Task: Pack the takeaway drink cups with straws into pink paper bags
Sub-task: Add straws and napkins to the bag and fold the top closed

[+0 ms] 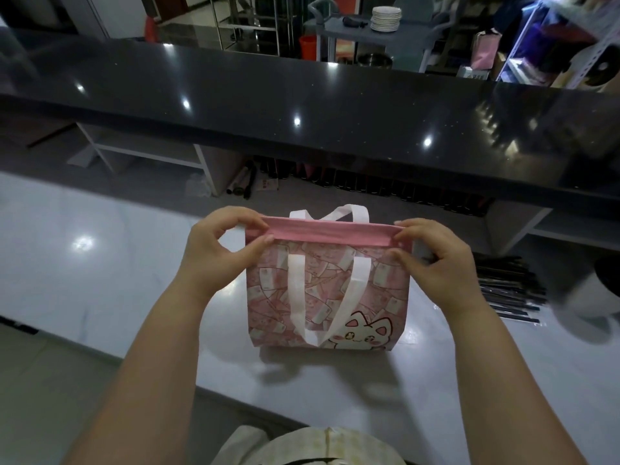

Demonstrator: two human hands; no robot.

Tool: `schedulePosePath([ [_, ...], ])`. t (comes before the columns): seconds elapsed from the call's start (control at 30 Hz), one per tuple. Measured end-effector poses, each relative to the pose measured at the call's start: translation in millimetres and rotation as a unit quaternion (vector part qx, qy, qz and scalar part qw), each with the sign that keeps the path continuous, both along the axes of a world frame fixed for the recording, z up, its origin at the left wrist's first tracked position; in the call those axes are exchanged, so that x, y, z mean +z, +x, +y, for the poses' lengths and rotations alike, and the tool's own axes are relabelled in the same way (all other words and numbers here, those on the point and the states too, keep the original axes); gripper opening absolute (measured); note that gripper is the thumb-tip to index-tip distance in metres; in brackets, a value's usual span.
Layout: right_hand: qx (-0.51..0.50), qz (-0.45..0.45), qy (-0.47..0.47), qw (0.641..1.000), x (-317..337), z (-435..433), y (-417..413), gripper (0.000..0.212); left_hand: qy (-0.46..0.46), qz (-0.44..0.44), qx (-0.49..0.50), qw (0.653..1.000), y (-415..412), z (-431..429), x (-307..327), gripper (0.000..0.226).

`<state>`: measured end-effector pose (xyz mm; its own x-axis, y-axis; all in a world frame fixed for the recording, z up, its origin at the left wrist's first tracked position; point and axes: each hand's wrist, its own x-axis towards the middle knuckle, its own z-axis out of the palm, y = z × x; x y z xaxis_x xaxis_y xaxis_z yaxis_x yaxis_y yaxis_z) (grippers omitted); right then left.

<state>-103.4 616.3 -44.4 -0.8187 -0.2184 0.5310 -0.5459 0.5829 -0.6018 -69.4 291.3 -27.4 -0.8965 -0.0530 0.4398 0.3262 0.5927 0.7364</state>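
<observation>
Head view: left hand [214,250], right hand [432,260] pinch folded rim, glossy pink paper bag [327,297].

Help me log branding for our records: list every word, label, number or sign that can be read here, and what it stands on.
No text is legible anywhere in this view.
pink paper bag: a cartoon cat and a card pattern; the marks on the cards are too small to read.
box under the dark counter: reddish print, too blurred to read.
carton at the far back: print too small to read.
</observation>
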Motion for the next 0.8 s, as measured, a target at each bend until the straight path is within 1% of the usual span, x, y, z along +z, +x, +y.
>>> schedulePosePath([
  [0.07,-0.042,0.069,0.062,0.995,6,-11,2,0.024,-0.064,0.057,0.013,0.996,-1,12,5,0.027],
  [0.1,-0.052,0.075,0.084,0.992,10,-20,4,0.029,-0.102,0.078,0.018,0.992,-3,20,7,0.028],
  [0.17,-0.048,0.056,0.121,0.990,19,-41,6,0.033,-0.183,0.083,0.025,0.979,-8,37,12,0.031],
  [0.23,-0.048,0.038,0.166,0.984,24,-60,8,0.024,-0.246,0.064,0.021,0.967,-11,58,14,0.028],
  [0.3,-0.062,0.030,0.208,0.976,24,-74,10,0.015,-0.277,0.058,0.009,0.959,-11,78,13,0.019],
  [0.4,-0.086,0.017,0.233,0.969,21,-82,11,0.016,-0.284,0.057,0.024,0.957,-11,92,7,0.018],
  [0.57,-0.080,0.022,0.199,0.976,18,-82,12,0.018,-0.284,0.048,0.060,0.956,-8,90,2,0.024],
  [0.73,-0.110,0.009,0.201,0.973,13,-63,13,0.025,-0.272,0.049,0.107,0.955,1,66,-2,0.016],
  [0.8,-0.115,0.008,0.189,0.975,11,-59,14,0.027,-0.267,0.044,0.115,0.956,3,63,-3,0.018],
])
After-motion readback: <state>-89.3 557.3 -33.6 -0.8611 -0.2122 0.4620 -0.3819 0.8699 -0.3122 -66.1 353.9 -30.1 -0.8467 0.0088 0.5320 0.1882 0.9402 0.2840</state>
